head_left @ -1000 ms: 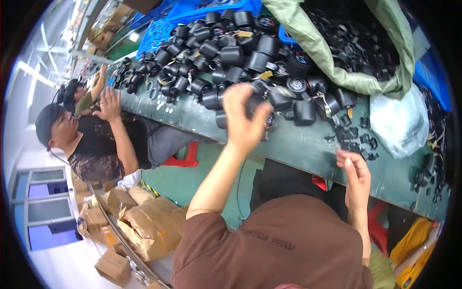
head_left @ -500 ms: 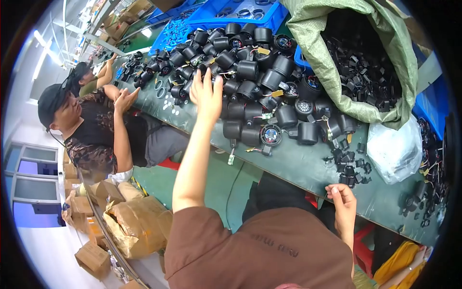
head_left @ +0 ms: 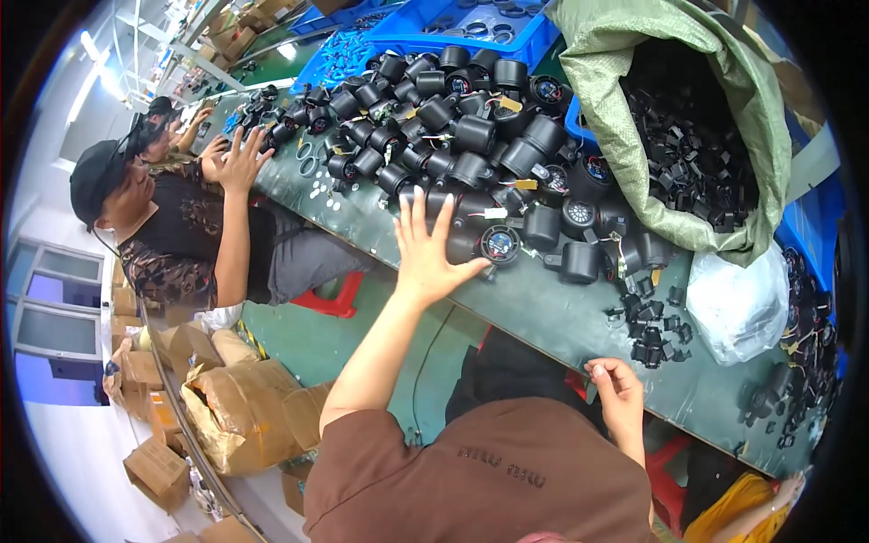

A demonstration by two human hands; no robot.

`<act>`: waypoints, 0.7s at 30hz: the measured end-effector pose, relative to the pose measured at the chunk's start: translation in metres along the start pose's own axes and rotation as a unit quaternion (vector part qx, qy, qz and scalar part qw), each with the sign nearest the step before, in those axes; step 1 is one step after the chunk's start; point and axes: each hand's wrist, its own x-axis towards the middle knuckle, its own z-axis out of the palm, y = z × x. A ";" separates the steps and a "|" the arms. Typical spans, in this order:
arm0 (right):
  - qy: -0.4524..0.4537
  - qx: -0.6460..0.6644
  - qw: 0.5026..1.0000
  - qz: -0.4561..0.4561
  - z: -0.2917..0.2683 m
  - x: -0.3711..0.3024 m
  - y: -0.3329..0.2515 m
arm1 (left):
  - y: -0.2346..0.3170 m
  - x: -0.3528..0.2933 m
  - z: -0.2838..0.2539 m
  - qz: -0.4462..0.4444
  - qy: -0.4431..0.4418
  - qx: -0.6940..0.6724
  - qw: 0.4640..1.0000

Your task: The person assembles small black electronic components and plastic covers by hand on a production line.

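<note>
My left hand is open, its fingers spread over the near edge of a pile of black cylindrical housings. Its thumb tip is beside a round unit with a blue circuit board; whether they touch I cannot tell. My right hand is closed at the front edge of the table, thumb and forefinger pinched together. Anything between those fingertips is too small to name. Closest to it lie several small black plastic clips in a loose heap.
A green woven sack full of small black parts stands beyond the heap, with a clear plastic bag beside it. Blue trays line the back. Scissors lie near a co-worker at the left, whose hand is raised.
My left hand has drawn back toward me from the pile's middle, with fingers spreading. My right hand shifts slightly left and down in the picture. The co-worker's clasped hands have parted.
</note>
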 end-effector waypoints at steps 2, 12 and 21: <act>0.001 -0.008 1.000 0.003 0.002 -0.002 0.000 | -0.021 0.006 -0.001 0.006 0.018 -0.001 1.000; -0.003 -0.038 0.999 -0.029 0.001 -0.003 0.006 | -0.099 0.039 -0.001 0.001 0.069 0.003 0.998; 0.004 -0.050 0.999 -0.020 -0.002 -0.006 0.006 | -0.052 0.025 0.020 -0.117 0.230 -0.084 0.963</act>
